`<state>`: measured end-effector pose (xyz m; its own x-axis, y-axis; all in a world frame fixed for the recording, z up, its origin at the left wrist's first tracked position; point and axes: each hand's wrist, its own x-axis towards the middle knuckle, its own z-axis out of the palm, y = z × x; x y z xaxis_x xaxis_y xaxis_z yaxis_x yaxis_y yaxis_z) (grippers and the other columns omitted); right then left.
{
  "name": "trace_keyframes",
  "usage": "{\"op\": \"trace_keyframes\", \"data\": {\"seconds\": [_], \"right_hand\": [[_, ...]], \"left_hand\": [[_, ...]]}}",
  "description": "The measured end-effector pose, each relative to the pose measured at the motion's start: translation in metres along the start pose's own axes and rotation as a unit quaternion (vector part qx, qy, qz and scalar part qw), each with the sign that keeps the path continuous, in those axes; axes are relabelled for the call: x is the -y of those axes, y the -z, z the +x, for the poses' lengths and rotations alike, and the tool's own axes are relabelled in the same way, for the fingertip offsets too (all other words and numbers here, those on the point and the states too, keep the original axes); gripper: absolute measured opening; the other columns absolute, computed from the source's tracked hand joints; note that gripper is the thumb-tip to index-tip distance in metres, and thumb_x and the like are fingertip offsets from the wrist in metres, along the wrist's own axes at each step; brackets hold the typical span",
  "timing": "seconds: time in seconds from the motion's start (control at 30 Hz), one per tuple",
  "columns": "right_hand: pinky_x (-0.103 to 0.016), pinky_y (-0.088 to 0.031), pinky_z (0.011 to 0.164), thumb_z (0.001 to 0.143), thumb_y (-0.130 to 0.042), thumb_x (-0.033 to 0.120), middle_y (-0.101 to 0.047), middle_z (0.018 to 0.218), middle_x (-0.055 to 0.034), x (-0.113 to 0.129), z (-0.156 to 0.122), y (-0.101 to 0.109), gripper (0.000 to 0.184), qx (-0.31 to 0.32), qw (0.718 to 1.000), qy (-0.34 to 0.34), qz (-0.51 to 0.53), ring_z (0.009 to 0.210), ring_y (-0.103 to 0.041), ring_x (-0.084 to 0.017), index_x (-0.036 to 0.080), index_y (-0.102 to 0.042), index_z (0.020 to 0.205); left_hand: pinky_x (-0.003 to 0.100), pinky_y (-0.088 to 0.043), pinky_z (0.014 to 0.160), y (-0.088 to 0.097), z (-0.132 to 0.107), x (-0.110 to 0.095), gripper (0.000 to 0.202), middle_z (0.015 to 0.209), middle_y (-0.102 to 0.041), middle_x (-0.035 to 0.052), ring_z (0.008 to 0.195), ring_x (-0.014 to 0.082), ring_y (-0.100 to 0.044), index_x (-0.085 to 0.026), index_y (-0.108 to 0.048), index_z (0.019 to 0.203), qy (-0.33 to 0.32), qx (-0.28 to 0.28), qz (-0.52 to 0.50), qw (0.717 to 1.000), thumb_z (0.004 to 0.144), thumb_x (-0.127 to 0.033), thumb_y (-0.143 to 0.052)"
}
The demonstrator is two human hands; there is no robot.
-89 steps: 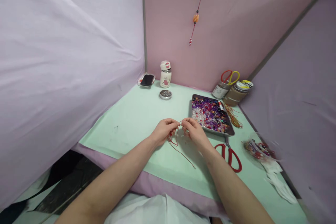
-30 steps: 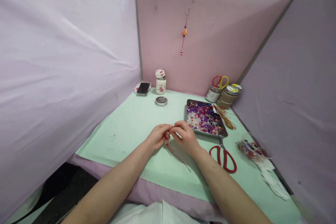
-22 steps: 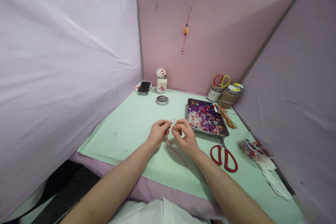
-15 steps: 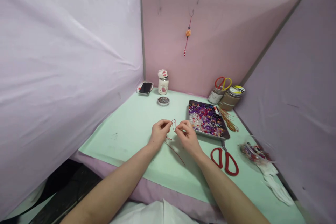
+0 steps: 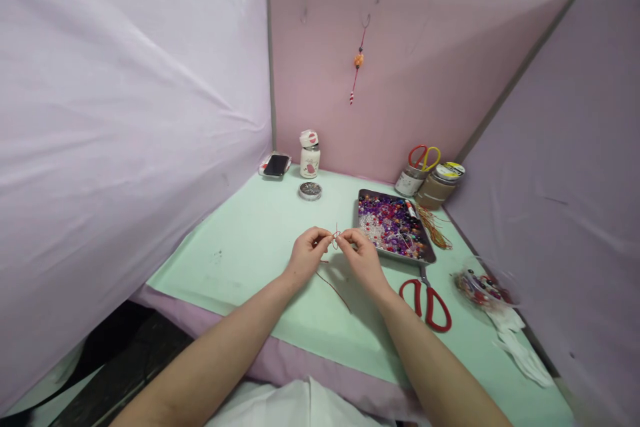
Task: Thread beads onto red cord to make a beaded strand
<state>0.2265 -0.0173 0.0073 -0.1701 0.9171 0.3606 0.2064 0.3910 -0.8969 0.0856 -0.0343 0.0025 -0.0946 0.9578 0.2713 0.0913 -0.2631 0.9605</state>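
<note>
Over the pale green tabletop (image 5: pixel 240 250), your left hand (image 5: pixel 307 257) and right hand (image 5: pixel 361 259) both pinch a thin red cord (image 5: pixel 335 289), which loops between your nearly meeting fingertips; its tail trails below toward you. Just beyond your right hand sits the bead tray (image 5: pixel 406 257), with red-handled scissors (image 5: pixel 440 311) on its near side.

The cord (image 5: pixel 333 285) looks matt, the beads (image 5: pixel 387 221) glossy, the tray (image 5: pixel 406 258) smooth metal, the scissor handles (image 5: pixel 430 307) plastic.

The head camera looks down across the table (image 5: pixel 257 230).
</note>
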Motion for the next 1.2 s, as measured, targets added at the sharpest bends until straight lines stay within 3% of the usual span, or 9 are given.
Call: {"op": "trace_keyframes", "data": {"seconds": [0.23,0.47,0.73,1.03,1.2], "right_hand": [[-0.025,-0.035,0.053,0.068,-0.068,0.043,-0.056,0.066,0.0009,-0.001,0.004,0.002,0.024,0.014,0.977,-0.153,0.15,0.053,-0.042,-0.01,0.02,-0.061,0.069],[-0.022,-0.038,0.054,0.056,-0.075,0.035,-0.063,0.082,-0.003,0.0,0.006,0.003,0.027,0.007,0.938,-0.224,0.264,0.066,-0.054,-0.011,0.018,-0.055,0.061],[-0.019,-0.035,0.047,0.056,-0.077,0.026,-0.059,0.071,0.0036,0.001,0.009,0.009,0.032,0.026,0.894,-0.276,0.351,0.058,-0.051,-0.008,0.022,-0.058,0.081],[-0.02,-0.042,0.052,0.057,-0.08,0.028,-0.064,0.076,0.0007,-0.003,0.011,0.016,0.028,0.021,0.893,-0.272,0.359,0.063,-0.055,-0.009,0.02,-0.059,0.074],[-0.02,-0.042,0.053,0.058,-0.08,0.03,-0.063,0.075,0.0011,-0.004,0.008,0.014,0.028,0.038,0.908,-0.263,0.323,0.063,-0.055,-0.009,0.019,-0.06,0.074]], "left_hand": [[0.023,-0.042,0.057,-0.001,0.0,0.007,0.02,0.069,-0.053,0.0001,0.062,0.0113,-0.049,-0.017,-0.061,0.077,0.014,0.033,0.008,0.999,0.078,-0.036,-0.055],[0.022,-0.043,0.056,-0.002,0.0,0.007,0.02,0.068,-0.054,0.0,0.063,0.0115,-0.049,-0.016,-0.061,0.077,0.045,0.063,-0.013,0.997,0.074,-0.036,-0.058],[0.023,-0.039,0.057,-0.003,-0.001,0.002,0.02,0.066,-0.056,-0.0011,0.055,0.0091,-0.047,-0.016,-0.061,0.076,0.071,0.113,-0.031,0.991,0.073,-0.035,-0.06],[0.021,-0.03,0.05,0.001,-0.003,0.0,0.024,0.057,-0.046,-0.003,0.051,0.0064,-0.039,-0.014,-0.062,0.077,0.16,0.201,-0.143,0.956,0.072,-0.038,-0.065],[0.02,-0.026,0.047,0.003,-0.001,-0.001,0.027,0.057,-0.044,-0.0034,0.048,0.0044,-0.035,-0.012,-0.063,0.075,0.22,0.236,-0.207,0.924,0.068,-0.037,-0.071]]}}
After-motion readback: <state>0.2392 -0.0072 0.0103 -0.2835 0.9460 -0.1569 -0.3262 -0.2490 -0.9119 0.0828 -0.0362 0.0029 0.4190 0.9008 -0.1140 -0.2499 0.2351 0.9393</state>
